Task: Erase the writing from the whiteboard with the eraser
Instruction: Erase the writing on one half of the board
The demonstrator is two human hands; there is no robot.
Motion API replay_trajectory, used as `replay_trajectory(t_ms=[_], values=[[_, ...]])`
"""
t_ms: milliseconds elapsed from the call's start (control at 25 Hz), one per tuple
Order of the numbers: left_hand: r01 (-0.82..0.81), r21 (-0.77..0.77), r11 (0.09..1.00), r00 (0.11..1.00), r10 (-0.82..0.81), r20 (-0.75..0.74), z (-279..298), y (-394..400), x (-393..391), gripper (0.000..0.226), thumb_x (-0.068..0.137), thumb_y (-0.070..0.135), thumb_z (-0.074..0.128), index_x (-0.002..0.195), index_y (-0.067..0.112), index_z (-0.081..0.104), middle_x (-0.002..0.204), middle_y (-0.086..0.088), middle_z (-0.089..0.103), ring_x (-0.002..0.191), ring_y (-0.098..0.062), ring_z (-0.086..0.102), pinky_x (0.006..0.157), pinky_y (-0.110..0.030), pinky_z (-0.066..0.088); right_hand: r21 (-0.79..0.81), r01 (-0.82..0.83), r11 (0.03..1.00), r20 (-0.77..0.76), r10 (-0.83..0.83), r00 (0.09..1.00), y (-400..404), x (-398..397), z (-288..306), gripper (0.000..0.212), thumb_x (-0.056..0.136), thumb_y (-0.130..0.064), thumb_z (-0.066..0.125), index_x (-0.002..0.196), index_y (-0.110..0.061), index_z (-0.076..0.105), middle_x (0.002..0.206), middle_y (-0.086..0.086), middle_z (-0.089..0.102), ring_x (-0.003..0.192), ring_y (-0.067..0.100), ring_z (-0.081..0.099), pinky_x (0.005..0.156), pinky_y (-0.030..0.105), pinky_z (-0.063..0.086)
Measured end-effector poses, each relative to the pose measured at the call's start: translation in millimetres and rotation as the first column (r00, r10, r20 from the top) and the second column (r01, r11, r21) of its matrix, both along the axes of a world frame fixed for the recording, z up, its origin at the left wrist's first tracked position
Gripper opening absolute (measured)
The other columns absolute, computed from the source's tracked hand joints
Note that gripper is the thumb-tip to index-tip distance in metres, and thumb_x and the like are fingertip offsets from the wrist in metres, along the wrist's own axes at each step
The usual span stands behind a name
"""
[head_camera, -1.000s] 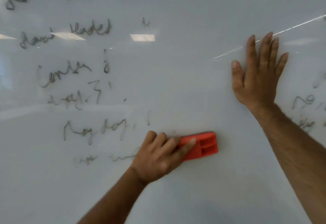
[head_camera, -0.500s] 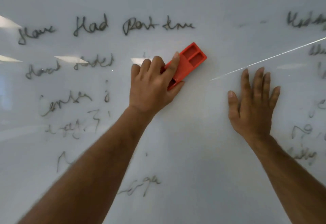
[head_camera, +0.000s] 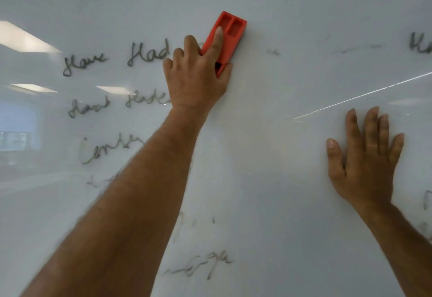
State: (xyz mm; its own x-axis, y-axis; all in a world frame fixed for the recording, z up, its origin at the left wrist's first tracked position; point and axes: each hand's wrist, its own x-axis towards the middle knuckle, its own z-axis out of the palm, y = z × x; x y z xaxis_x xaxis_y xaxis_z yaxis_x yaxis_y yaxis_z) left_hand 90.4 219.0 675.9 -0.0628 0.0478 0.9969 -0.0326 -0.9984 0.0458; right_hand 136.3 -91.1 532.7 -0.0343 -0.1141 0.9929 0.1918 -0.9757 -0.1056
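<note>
A glossy whiteboard fills the head view. My left hand presses a red eraser flat against the board near the top centre, fingers along its back. Black handwriting sits just left of that hand, with more rows of words below it on the left. A faint scribble lies low in the middle. Faint smears mark the strip right of the eraser. My right hand rests flat on the board at the right, fingers spread, holding nothing.
More writing shows at the far right edge, with faint marks lower on the right. Ceiling lights reflect in the board's left part, and a bright thin line crosses the right side.
My left hand has swept the eraser from low centre up to the top line of writing. The words right of "Had" are wiped away. My right hand stays planted on the board.
</note>
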Motion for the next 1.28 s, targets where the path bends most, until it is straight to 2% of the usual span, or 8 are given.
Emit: replay_trajectory(t_ms=[160,360,520,720,880,960,1120,1280], values=[[0.02,-0.123,0.992,1.0,-0.021,-0.004,3.9,50.7,-5.7,0.071,0.097,0.06,0.053,0.16,0.034,0.034,0.126,-0.016,0.053,0.106,-0.034,0.057,0.093,-0.046,0.045,0.042,-0.03,0.999,0.005,0.03,1.0,6.6,0.3,-1.3,0.068,0.1,-0.047,0.03,0.16,-0.015,0.025,0.166,0.024,0.018,0.154,0.04,0.016,0.122,0.066,0.008],[0.036,-0.204,0.978,0.999,-0.038,-0.004,1.4,94.0,-11.3,0.071,0.096,0.06,0.055,0.159,0.033,0.036,0.124,-0.017,0.053,0.103,-0.036,0.058,0.095,-0.048,0.046,0.098,-0.044,0.994,0.002,0.044,0.999,27.0,-0.1,-2.5,0.067,0.102,-0.048,0.028,0.161,-0.015,0.02,0.165,0.029,0.013,0.154,0.044,0.012,0.118,0.071,0.005],[0.034,-0.299,0.954,0.999,-0.035,0.002,-7.1,147.2,-16.1,0.07,0.095,0.06,0.056,0.158,0.035,0.038,0.122,-0.022,0.054,0.104,-0.042,0.059,0.097,-0.052,0.046,0.037,-0.002,0.999,-0.023,0.003,1.0,62.5,-1.2,-9.0,0.069,0.102,-0.051,0.027,0.162,-0.017,0.018,0.167,0.026,0.01,0.155,0.042,0.009,0.12,0.069,0.004],[0.003,-0.541,0.841,1.0,-0.006,-0.005,-41.2,234.9,-27.6,0.069,0.095,0.062,0.052,0.156,0.035,0.036,0.121,-0.025,0.052,0.105,-0.048,0.059,0.101,-0.059,0.045,-0.006,0.015,1.0,0.031,-0.015,0.999,73.0,1.6,-11.3,0.067,0.105,-0.05,0.027,0.162,-0.017,0.017,0.166,0.027,0.013,0.155,0.041,0.012,0.12,0.069,0.007],[0.085,-0.66,0.746,0.996,-0.058,0.063,-44.2,240.5,-28.8,0.065,0.092,0.056,0.052,0.151,0.029,0.043,0.125,-0.024,0.054,0.105,-0.047,0.061,0.102,-0.055,0.05,0.0,0.046,0.999,0.027,-0.046,0.999,73.6,2.7,-12.4,0.066,0.106,-0.051,0.025,0.162,-0.017,0.016,0.166,0.027,0.012,0.155,0.042,0.011,0.12,0.069,0.006],[0.127,-0.655,0.745,0.992,-0.078,0.104,-38.5,223.0,-24.2,0.066,0.094,0.055,0.051,0.153,0.026,0.043,0.127,-0.023,0.054,0.107,-0.045,0.062,0.104,-0.052,0.051,0.005,0.05,0.999,0.011,-0.05,0.999,75.1,2.1,-12.0,0.066,0.106,-0.051,0.024,0.162,-0.016,0.015,0.166,0.027,0.011,0.156,0.041,0.01,0.12,0.069,0.006],[0.12,-0.554,0.824,0.992,-0.082,0.093,-24.1,170.6,-18.7,0.07,0.097,0.056,0.051,0.159,0.026,0.037,0.129,-0.023,0.052,0.111,-0.042,0.06,0.104,-0.05,0.049,0.015,0.048,0.999,-0.025,-0.048,0.999,75.8,1.5,-9.6,0.068,0.105,-0.051,0.022,0.162,-0.016,0.014,0.166,0.028,0.009,0.156,0.04,0.007,0.121,0.07,0.005],[0.113,-0.331,0.937,0.994,-0.109,0.031,-3.6,72.4,-9.8,0.07,0.099,0.058,0.051,0.161,0.029,0.034,0.129,-0.02,0.052,0.111,-0.04,0.057,0.099,-0.047,0.045,0.026,0.05,0.998,-0.035,-0.049,0.998,75.6,2.4,-10.5,0.069,0.104,-0.053,0.021,0.162,-0.017,0.013,0.167,0.027,0.009,0.157,0.039,0.007,0.121,0.07,0.006]])
